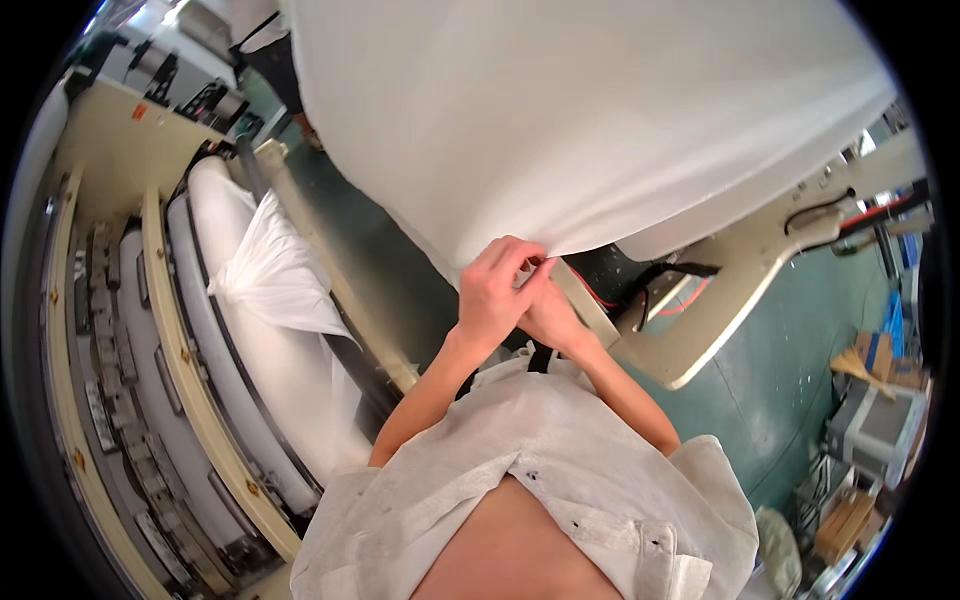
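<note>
A broad sheet of white fabric point(600, 110) hangs in front of me, from the top of the view down to my hands. My left hand point(488, 290) is closed in a pinch at its lower edge, fingers curled over and thumb side toward the right. Close against it, my right hand point(548, 310) is also closed on that edge, partly covered by the left. The fingertips of both hands meet there, and the exact grip on the cloth is partly hidden.
At left stands a cream-framed machine point(170, 330) with rollers and a knotted bundle of white cloth point(275, 265). A cream machine arm point(720, 330) with cables juts in at right. Boxes point(875, 355) and a grey case point(875, 430) sit on the green floor point(760, 400) beyond.
</note>
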The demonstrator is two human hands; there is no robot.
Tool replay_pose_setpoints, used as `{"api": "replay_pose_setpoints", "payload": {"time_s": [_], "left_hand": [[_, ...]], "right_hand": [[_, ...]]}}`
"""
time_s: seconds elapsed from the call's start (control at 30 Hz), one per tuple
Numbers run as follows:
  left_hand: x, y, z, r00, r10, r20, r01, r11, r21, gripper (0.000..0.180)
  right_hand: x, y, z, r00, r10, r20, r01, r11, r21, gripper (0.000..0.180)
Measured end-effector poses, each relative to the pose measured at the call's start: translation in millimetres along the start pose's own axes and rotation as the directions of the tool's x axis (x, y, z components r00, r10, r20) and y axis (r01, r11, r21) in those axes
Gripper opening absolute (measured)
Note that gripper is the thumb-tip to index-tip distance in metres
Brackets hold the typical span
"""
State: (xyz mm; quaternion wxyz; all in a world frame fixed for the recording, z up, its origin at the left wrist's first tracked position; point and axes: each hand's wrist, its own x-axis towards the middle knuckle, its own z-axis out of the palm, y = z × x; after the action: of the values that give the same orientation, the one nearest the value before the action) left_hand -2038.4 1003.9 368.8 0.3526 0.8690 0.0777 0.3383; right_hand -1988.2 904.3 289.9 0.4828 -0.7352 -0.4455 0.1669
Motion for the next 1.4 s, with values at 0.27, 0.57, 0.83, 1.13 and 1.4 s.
{"api": "replay_pose_setpoints", "payload": {"time_s": [0.27,0.57,0.83,1.13,1.4], "left_hand": [[-6,3,-35,0.945,-0.327,0.014,0.317,0.905,-0.284,0.009],[-15,9,-28,0.957,-0.275,0.095,0.29,0.926,-0.241,0.008],[-21,6,-18,0.959,-0.23,0.164,0.262,0.941,-0.214,0.008],[-23,12,-8,0.922,-0.28,0.269,0.371,0.838,-0.4,0.025],[2,18,-14,0.955,-0.21,0.211,0.251,0.949,-0.19,0.022]], "right_hand": [[9,-47,-93,0.986,-0.021,-0.166,0.094,0.888,0.45,0.041],[20,-65,-114,0.985,-0.067,-0.159,0.134,0.878,0.459,0.011],[17,-57,-115,0.994,0.033,-0.104,0.023,0.87,0.492,0.01],[19,-43,-104,0.998,0.067,0.005,-0.052,0.723,0.689,0.016],[18,-33,-102,0.996,0.046,0.079,-0.089,0.664,0.742,0.017]]}}
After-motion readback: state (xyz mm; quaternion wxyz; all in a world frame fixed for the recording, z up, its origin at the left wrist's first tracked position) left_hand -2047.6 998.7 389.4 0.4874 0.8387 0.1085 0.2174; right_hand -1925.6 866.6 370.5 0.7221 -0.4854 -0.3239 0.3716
